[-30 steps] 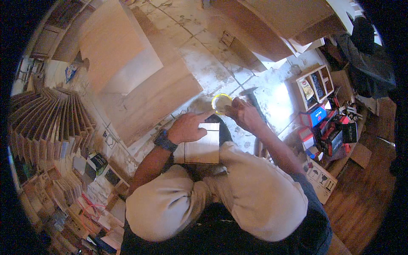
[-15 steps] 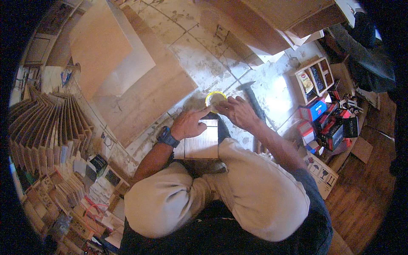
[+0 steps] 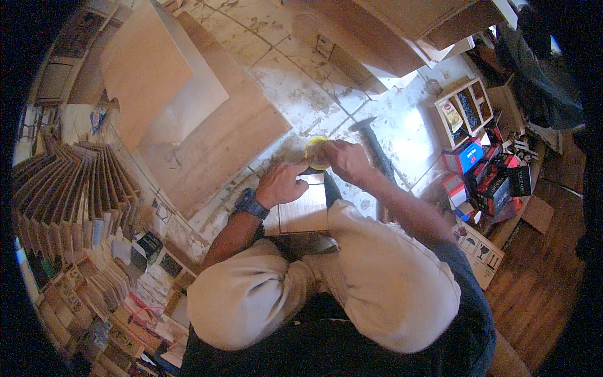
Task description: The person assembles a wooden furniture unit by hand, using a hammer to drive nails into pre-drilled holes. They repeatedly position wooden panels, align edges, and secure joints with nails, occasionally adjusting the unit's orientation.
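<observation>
yellow tape roll (image 3: 316, 152), pale wood panel (image 3: 304, 210); blue box (image 3: 470, 155)

Blue box (image 3: 470, 155) right of floor, beside red-black boxes (image 3: 496, 188). Flat white carton with black symbols (image 3: 480, 250) below. Yellow packet (image 3: 451, 114) in wooden tray (image 3: 465, 85).

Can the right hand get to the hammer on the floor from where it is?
Probably yes: the hammer lies just beyond the right hand, nothing between them. That hand is holding the yellow tape measure, though.

Small round yellow tape measure (image 3: 316, 152) above the pale wooden board (image 3: 303, 210)
</observation>
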{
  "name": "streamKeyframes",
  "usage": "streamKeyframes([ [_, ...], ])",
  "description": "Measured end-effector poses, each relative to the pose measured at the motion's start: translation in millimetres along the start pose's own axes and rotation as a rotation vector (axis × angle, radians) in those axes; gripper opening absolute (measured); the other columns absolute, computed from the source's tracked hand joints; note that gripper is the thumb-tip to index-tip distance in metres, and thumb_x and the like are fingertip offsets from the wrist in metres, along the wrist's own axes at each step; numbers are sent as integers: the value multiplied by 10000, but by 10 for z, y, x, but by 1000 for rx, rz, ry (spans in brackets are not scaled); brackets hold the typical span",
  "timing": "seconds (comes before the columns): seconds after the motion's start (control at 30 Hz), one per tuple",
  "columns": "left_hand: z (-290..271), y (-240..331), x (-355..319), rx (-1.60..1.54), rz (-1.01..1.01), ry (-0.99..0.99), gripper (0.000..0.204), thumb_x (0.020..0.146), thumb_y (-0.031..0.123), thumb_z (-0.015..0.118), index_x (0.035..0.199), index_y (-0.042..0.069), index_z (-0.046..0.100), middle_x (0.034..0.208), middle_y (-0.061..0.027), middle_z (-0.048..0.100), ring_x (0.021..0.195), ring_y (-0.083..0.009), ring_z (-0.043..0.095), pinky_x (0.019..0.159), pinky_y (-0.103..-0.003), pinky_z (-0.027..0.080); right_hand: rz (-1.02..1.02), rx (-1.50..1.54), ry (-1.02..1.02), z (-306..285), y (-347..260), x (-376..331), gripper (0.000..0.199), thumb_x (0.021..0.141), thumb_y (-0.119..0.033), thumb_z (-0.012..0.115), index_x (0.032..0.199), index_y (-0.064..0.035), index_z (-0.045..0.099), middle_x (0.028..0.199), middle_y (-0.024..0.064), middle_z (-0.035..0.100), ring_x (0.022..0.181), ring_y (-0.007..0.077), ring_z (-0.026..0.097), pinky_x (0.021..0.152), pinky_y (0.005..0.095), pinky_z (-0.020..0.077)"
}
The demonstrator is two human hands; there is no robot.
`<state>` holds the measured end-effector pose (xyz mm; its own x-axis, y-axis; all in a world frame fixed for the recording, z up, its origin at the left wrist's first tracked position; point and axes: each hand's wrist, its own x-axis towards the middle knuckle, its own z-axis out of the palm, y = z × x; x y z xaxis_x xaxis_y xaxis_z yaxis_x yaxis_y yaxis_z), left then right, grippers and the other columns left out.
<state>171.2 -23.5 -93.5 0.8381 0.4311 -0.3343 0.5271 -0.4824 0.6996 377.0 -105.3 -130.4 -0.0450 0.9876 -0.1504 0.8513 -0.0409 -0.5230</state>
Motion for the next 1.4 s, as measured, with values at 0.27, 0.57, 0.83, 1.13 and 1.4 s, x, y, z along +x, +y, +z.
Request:
streamKeyframes([
  [0.27,-2,90,-4,33,-54,35,646,699,240,607,1307,49,502,878,-249,641,773,-426,619,729,-498,505,440,616,387,-95,-12,-100,287,953,-90,491,1227,-19,539,866,139,661,695,211,665,621,345,550],
  [0.57,-10,7,-88,23,-31,105,670,739,302,628,1364,121,467,913,-252,657,812,-434,630,753,-508,505,698,1428,590,-286,192,-255,283,925,-107,525,1156,54,550,834,131,634,699,211,657,626,345,580],
  [0.83,-624,64,-439,-177,-172,267,416,805,298,698,1095,8,625,822,-208,673,761,-294,668,717,-393,507,600,1845,358,-593,-73,-312,328,940,-73,501,1243,53,480,969,118,607,920,216,619,840,315,538],
  [1.13,-749,261,-454,-185,-46,730,185,851,178,665,874,6,600,715,-165,600,630,-225,588,590,-354,458,32,1009,389,-972,-797,-145,178,974,-150,503,1014,17,547,913,120,694,727,194,686,693,314,559],
  [1.4,-724,440,-535,-140,-54,865,237,844,157,687,752,8,528,582,-156,485,481,-252,469,474,-370,375,-161,349,561,-779,-920,-62,464,845,-7,606,1294,-88,526,910,138,681,780,265,682,648,342,549],
])
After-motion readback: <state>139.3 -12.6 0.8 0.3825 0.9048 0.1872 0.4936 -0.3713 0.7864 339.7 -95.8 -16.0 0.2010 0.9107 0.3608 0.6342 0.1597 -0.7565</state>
